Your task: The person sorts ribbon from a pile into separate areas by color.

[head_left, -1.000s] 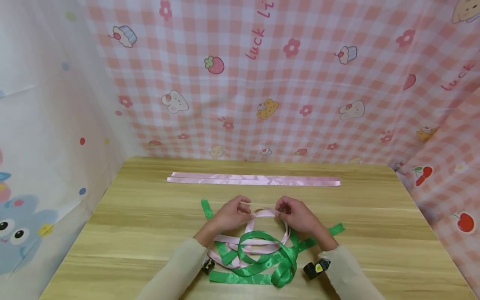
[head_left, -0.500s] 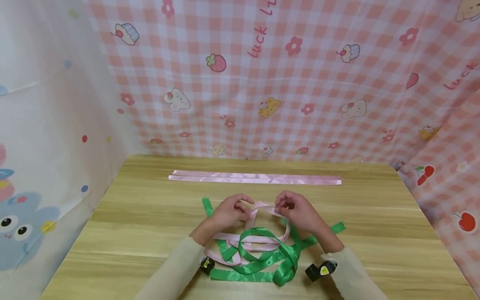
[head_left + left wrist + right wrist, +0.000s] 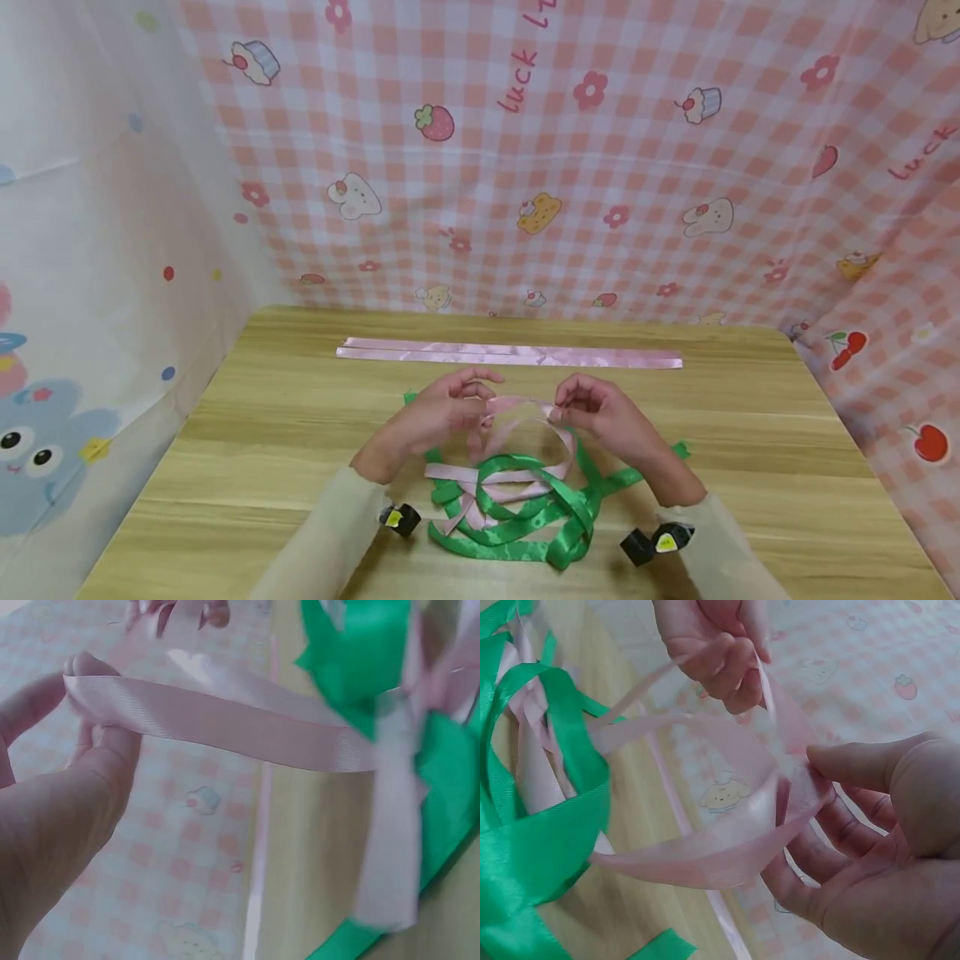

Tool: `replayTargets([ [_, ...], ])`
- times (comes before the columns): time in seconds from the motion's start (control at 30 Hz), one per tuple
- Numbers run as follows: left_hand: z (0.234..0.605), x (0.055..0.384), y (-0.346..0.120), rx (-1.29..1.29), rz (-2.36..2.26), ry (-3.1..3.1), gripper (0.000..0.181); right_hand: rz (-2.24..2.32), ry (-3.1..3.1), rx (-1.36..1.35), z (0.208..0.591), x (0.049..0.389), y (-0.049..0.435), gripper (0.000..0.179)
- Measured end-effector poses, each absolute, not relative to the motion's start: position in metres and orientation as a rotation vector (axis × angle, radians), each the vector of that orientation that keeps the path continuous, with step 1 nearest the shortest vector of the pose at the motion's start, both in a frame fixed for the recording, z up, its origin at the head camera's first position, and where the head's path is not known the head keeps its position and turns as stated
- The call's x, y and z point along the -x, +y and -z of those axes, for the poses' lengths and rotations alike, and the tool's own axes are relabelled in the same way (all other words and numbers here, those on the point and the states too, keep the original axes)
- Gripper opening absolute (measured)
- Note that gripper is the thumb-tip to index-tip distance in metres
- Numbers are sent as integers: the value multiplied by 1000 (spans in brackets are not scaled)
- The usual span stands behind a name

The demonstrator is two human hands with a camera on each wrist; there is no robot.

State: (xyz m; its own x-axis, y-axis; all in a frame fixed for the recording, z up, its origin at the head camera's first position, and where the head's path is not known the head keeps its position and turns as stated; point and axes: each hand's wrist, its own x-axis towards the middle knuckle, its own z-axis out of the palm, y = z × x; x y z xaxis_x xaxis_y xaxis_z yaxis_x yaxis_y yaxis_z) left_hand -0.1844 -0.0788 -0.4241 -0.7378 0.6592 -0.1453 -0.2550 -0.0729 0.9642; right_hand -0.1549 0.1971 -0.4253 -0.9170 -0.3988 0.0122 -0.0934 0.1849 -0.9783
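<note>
My left hand [image 3: 442, 410] pinches a satin pink ribbon [image 3: 225, 731] between thumb and fingertips, its other fingers spread. Opposite it, my right hand [image 3: 611, 421] grips the same pink ribbon [image 3: 506, 406] between thumb and forefinger. A short stretch of ribbon runs between the two hands, and a loop of it hangs from the right fingertips [image 3: 825, 761] in the right wrist view. Below, the pink lengths pass through a loose tangle of wide green ribbon [image 3: 525, 529] on the table. Part of the pink ribbon is hidden under the green coils.
Two straight pink ribbon strips [image 3: 510, 353] lie side by side near the back of the wooden table [image 3: 750, 467]. Small black wrist cameras [image 3: 401, 518] sit at both cuffs. A pink checked cloth [image 3: 480, 167] hangs behind the table.
Both hands have risen a little, the left also shifting outward and now pinching the pink ribbon. More pink ribbon is lifted, and the front green end at left has curled upward.
</note>
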Motion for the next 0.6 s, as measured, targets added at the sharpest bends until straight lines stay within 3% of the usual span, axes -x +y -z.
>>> replayTargets([
  [0.2, 412, 185, -88, -545, -1719, 1645, 41, 1914, 2046, 583, 416, 156, 198, 19],
  [0.37, 398, 184, -94, -613, -1694, 1745, 38, 1903, 2030, 735, 401, 155, 198, 14],
  [0.6, 371, 181, -106, -749, -1822, 1863, 35, 1803, 2081, 746, 379, 152, 211, 11],
])
